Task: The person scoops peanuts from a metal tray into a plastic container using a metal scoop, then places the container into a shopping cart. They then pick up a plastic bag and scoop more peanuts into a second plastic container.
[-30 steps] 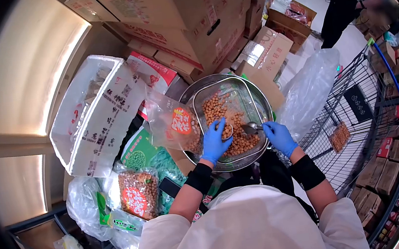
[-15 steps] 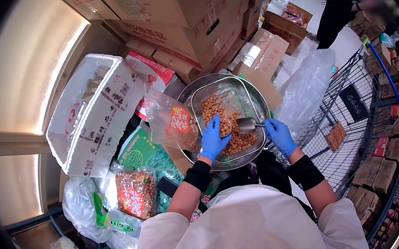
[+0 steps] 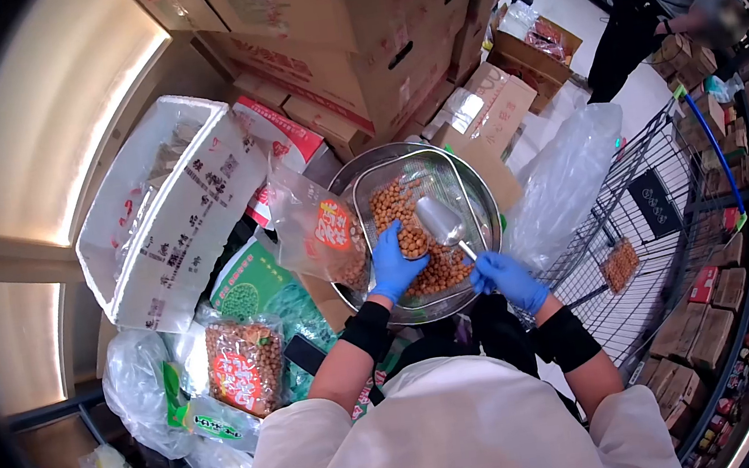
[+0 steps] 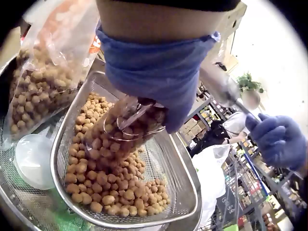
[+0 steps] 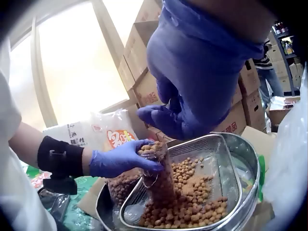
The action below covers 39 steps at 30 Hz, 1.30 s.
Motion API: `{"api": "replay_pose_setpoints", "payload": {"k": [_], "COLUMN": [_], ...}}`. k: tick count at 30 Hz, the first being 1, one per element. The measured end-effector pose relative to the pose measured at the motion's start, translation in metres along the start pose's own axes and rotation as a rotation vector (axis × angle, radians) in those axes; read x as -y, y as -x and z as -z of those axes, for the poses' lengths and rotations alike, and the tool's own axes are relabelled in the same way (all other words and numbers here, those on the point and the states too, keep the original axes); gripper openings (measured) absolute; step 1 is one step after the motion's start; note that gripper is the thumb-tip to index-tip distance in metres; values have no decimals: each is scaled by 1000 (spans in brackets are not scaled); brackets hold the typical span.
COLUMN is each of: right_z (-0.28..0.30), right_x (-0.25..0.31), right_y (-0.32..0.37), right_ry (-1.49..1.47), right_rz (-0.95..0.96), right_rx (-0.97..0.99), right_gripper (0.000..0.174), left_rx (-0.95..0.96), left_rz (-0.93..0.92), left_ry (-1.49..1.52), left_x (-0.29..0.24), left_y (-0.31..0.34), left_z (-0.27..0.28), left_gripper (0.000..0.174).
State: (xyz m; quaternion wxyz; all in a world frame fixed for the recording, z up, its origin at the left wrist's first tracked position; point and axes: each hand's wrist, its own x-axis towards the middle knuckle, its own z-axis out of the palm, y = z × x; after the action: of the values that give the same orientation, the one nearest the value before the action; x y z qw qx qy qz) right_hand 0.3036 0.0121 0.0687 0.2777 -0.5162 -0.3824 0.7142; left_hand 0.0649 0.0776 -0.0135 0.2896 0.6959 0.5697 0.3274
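Note:
My blue-gloved left hand (image 3: 394, 267) grips a clear plastic jar (image 5: 161, 180) filled to the top with round brown nuts. The jar stands over the loose nuts (image 4: 130, 192) in a wire-mesh basket (image 4: 185, 168), which sits inside a round metal pan (image 3: 492, 219). In my right hand (image 3: 508, 281), also gloved, is the thin handle of a metal scoop (image 3: 438, 219). Its bowl hangs over the basket, up and right of the jar in the head view. Most of the scoop is hidden behind the right hand in the right wrist view.
A partly filled bag (image 3: 331, 225) leans over the pan's left side; a small translucent cup (image 4: 34, 161) lies below it. A full bag (image 3: 246, 367), phone (image 3: 303, 355) and foam box (image 3: 166, 250) are to the left. Cartons (image 3: 344, 60) rise behind; a shopping cart (image 3: 637, 239) stands right.
From low over the nuts at the right, the scoop has lifted and swung up and away. My right hand has moved left and down. The left hand keeps holding the jar.

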Motion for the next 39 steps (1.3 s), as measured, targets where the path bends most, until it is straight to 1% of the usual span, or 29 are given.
{"api": "replay_pose_setpoints", "payload": {"k": [1,3,4,5,6,7,8,9,10,11,12,13,14,15,17,18,21,22,23,25,26,27,29,31,32,34,35,37,39], "right_z": [-3,-10,-9,-11,-17,-23,-37,-44,-50,-56,-61,-63,-63,-63,-61,-61,-56,-55,-52,-45,-42,-39,-29,-21,-23,-27,-27,-26,-29], "right_x": [-3,-7,-25,-36,-42,-47,-39,-33,-29,-27,-25,-28,-35,-36,-36,-34,-30,-29,-28,-29,-27,-26,-31,-34,-35,-36,-38,-42,-45], "right_y": [1,2,-5,-11,-16,-21,-23,-22,-22,-22,-23,-26,-32,-35,-38,-38,-38,-37,-36,-36,-34,-31,-30,-30,-30,-30,-31,-36,-41], "right_ry": [10,-73,-111,-100,218,533,615,624,747,871,918,927,935,944,984,1001,1030,1024,1019,1034,975,914,909,651,655,376,378,620,603], "right_rz": [-2,-106,-183,-186,-14,164,176,177,202,229,205,207,218,230,223,241,267,274,281,250,237,222,263,257,258,292,294,343,369], "right_rx": [4,88,71,74,-7,-87,-177,-174,-231,-288,-344,-342,-399,-454,-485,-493,-529,-560,-591,-629,-665,-699,-684,-572,-568,-465,-462,-419,-427], "right_gripper": [33,31,36,36,40,43,45,45,43,40,36,36,36,35,33,32,31,30,29,28,29,30,29,27,27,28,28,29,28], "left_rx": [-9,46,38,27,17,8,91,174,217,211,163,112,114,107,167,144,128,106,95,-88,-65,-72,-75,-63,-58,-58,-58,-64,-28], "left_rz": [4,51,56,45,33,36,108,178,194,192,304,414,273,271,144,207,196,262,266,152,175,180,168,182,179,176,165,153,188], "left_ry": [5,8,14,41,68,73,319,565,722,728,1011,1294,720,728,270,336,350,453,466,173,176,183,152,150,175,200,186,174,177], "left_x": [5,2,2,3,7,10,18,31,45,50,54,57,44,39,32,24,18,33,24,-1,3,5,8,7,7,8,7,6,3], "left_y": [0,-3,-2,-1,0,1,2,3,3,4,6,7,6,4,1,0,-6,-7,-5,-4,-4,-2,-2,-2,-2,-3,-2,-1,-2], "left_z": [-3,0,0,-2,-6,-10,-17,-28,-38,-41,-44,-49,-43,-41,-33,-27,-28,-44,-40,-20,-22,-24,-26,-24,-24,-23,-23,-22,-18], "left_gripper": [92,85,85,80,75,75,70,65,62,62,64,66,69,69,70,68,66,71,71,76,80,80,81,81,81,82,82,83,84]}}
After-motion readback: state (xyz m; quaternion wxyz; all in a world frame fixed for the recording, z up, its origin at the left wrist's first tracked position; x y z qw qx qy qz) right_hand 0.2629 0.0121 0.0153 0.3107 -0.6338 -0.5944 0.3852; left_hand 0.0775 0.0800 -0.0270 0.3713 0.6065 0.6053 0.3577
